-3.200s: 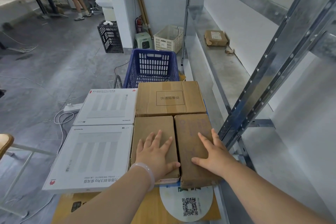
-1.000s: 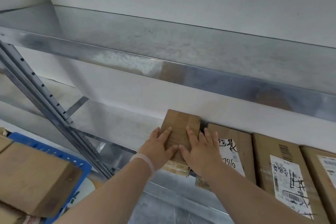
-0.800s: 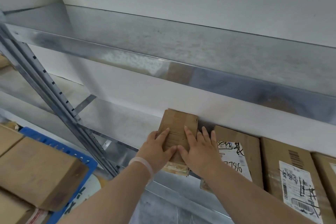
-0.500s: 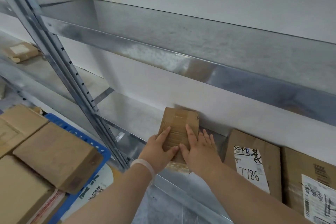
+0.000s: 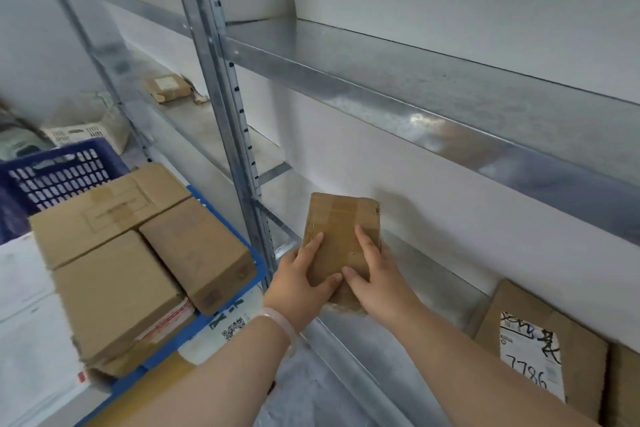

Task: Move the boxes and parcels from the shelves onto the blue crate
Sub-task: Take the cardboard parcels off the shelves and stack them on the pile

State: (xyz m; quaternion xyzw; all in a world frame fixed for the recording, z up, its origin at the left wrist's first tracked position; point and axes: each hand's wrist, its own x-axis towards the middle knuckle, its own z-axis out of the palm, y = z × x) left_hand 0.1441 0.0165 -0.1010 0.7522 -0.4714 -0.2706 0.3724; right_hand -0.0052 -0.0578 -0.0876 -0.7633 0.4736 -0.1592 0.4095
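Note:
A small brown taped parcel (image 5: pixel 341 230) is held over the front edge of the lower metal shelf (image 5: pixel 412 274). My left hand (image 5: pixel 301 281) grips its left near side and my right hand (image 5: pixel 375 274) grips its right near side, thumbs on top. To the left, the blue crate (image 5: pixel 258 265) carries several brown boxes (image 5: pixel 194 250) and white flat boxes (image 5: pixel 20 305). Another brown box with a white label reading 7786 (image 5: pixel 540 347) lies on the same shelf at the right.
A grey shelf upright (image 5: pixel 228 107) stands between the parcel and the crate. A small brown parcel (image 5: pixel 168 88) lies on the far shelf section. An upper shelf (image 5: pixel 415 87) overhangs. A dark blue perforated basket (image 5: pixel 59 172) and a white basket (image 5: pixel 86 130) stand behind the crate.
Both hands have carried the small parcel left along the shelf toward the upright and crate, away from the labelled box. My view has swung left, showing more of the crate.

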